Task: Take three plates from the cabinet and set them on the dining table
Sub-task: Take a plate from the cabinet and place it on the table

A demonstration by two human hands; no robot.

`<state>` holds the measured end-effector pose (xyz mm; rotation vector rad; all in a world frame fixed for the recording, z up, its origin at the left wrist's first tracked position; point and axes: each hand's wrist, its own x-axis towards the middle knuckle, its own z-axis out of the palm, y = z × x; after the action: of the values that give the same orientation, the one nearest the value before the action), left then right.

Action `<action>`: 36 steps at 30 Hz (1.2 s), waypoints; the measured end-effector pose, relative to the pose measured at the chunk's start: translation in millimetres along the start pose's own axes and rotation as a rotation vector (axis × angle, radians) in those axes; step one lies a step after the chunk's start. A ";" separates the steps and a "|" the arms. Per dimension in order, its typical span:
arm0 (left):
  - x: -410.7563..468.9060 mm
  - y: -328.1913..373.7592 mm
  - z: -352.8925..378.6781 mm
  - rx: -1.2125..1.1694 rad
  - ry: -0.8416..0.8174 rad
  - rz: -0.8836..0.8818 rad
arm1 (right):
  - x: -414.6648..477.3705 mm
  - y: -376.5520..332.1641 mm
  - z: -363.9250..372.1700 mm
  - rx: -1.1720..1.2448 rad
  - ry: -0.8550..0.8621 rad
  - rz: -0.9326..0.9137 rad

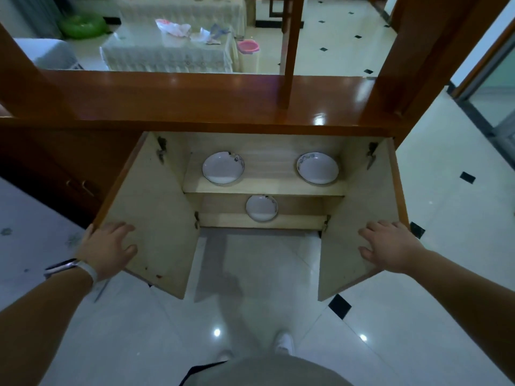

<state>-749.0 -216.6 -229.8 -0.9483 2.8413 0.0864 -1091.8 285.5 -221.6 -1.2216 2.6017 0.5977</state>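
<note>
Three plates sit inside the open cabinet [262, 140], none yet touched. On the upper shelf [264, 188] the left plate [223, 168] and the right plate [317, 168] lie well apart, each near its own side wall. The third plate [262, 208] rests alone on the lower shelf, roughly centred and set further down, partly shadowed by the shelf above it.

Your hands are on the doors, not the plates. Your left hand [107, 250] lies flat and spread against the inner face of the left door [156, 218], thumb hooked round its outer edge; it holds nothing but the door. Your right hand [390, 246] is likewise open, fingers splayed on the inner face of the right door [359, 218]. Both doors stand swung wide.

The risks from here, as I judge them: the plates look shallow and glossy, so a one-handed pinch at the rim may slip — get fingers under the base. The lower plate is the awkward one; lifting it too steeply could knock its rim against the underside of the upper shelf. If you let go of the doors and they drift inward, one could catch your forearm mid-lift. The tiled floor [250, 274] below is hard and shiny — a dropped plate would likely break. Stacking all three to carry them raises the chance of sliding, so seat each squarely on the last.
</note>
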 end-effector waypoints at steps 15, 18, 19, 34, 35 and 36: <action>-5.4 -40.8 9.2 0.127 0.118 0.150 | 15.8 -127.4 -22.9 0.137 0.034 0.070; -6.4 -39.0 13.3 0.110 0.164 0.187 | 21.4 -154.9 -36.8 0.161 0.063 0.042; -6.3 -38.0 13.2 0.098 0.174 0.200 | 23.8 -162.5 -41.9 0.169 0.069 0.036; 18.8 24.7 -0.9 -0.012 0.224 0.354 | 77.4 -205.3 -83.5 0.279 0.205 -0.100; 23.5 30.5 0.3 -0.016 0.226 0.358 | 83.8 -204.9 -84.0 0.284 0.214 -0.112; 28.7 35.9 1.5 -0.017 0.221 0.359 | 90.8 -204.1 -84.3 0.293 0.222 -0.126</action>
<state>-793.1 -204.9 -235.4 -0.4647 3.1887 0.0471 -993.3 68.4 -233.2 -1.4041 2.6370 0.0545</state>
